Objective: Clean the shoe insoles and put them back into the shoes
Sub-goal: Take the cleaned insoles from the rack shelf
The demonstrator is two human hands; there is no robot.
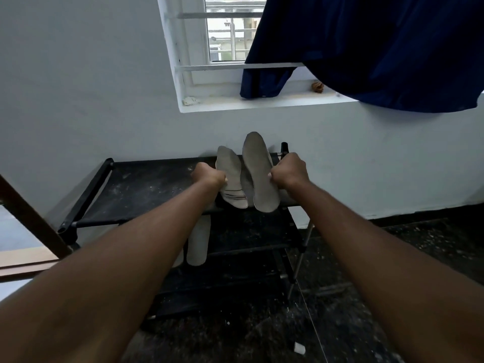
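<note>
The left hand (pixel 209 175) and the right hand (pixel 289 170) are both raised over the top shelf of a black fabric-shelved shoe rack (pixel 146 184) that stands against a white wall. Each hand holds one insole upright above the right half of that shelf. The left hand's grip is curled tight round the side edge of a pale grey insole with dark stripes (pixel 230 174) near its lower end. The right hand's grip is likewise a closed fist, pinching the right edge of a taller grey insole (pixel 258 169) with a stitched border. The two insoles stand side by side, close together; a grey strip shows between them, and I cannot tell what it belongs to. Under the rack's top shelf, behind the left forearm, hangs a long whitish shape (pixel 199 242), too hidden to name. Above the rack a dark blue cloth (pixel 379 48) drapes across a barred window (pixel 222 35). On the dark speckled floor (pixel 366 271) in front of the rack lies a small white scrap (pixel 299 347).
</note>
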